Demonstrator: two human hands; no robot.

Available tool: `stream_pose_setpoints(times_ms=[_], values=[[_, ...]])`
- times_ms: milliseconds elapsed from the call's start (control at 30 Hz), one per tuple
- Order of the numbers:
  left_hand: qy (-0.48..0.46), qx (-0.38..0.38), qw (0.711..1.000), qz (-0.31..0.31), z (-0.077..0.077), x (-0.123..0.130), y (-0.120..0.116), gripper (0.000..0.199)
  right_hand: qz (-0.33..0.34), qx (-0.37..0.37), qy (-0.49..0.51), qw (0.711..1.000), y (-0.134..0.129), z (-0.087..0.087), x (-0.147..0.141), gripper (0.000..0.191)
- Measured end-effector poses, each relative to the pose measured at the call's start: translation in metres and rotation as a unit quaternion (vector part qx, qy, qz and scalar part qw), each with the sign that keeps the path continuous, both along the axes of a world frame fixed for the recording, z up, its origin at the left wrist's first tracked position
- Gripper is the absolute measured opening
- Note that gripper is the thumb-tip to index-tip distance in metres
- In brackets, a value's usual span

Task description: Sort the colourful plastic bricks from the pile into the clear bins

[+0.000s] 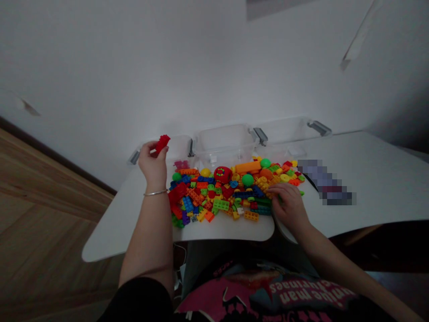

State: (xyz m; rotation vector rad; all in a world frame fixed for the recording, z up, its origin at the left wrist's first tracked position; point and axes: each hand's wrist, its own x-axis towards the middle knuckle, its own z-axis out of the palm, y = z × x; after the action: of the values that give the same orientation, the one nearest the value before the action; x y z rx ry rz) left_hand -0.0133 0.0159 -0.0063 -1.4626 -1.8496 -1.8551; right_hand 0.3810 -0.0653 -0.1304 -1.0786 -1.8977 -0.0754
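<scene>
My left hand (152,164) is raised above the left end of a pile of toy blocks. Its thumb and fingers pinch a red building block (163,144), held up in front of a clear plastic bin (179,145). At the pile's right side, my right hand (288,205) reaches in with bent fingers beside some yellow blocks (263,182). Whatever lies under those fingertips is too hidden to name. Between the hands are a red round toy (223,174), an orange cylinder (247,167), green balls (247,180) and a lime block (221,205).
Clear bins with grey handles, such as the middle bin (224,136) and the right bin (284,129), line the wall behind the pile. A blurred-out flat object (323,183) lies on the white table (375,179) at the right. Wooden panelling (50,192) stands left.
</scene>
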Motion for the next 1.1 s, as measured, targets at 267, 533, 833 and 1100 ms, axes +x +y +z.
stream_pose_setpoints(times_ms=[267,533,833,1100], values=[[0.091,-0.258,0.960,0.063,-0.008,-0.011,0.012,0.026,0.011,-0.007,0.015,1.000,0.000,0.001,0.000,0.021],[0.100,-0.309,0.945,0.044,-0.003,-0.015,0.015,0.029,0.013,0.002,0.010,1.000,0.000,0.002,0.001,0.021],[0.142,-0.324,0.934,0.044,-0.005,-0.016,0.016,0.028,0.016,0.011,-0.002,1.000,0.000,0.003,0.002,0.019],[0.229,-0.268,0.936,-0.003,-0.009,0.005,-0.010,0.063,0.011,0.001,0.003,1.000,-0.001,0.003,0.001,0.020]])
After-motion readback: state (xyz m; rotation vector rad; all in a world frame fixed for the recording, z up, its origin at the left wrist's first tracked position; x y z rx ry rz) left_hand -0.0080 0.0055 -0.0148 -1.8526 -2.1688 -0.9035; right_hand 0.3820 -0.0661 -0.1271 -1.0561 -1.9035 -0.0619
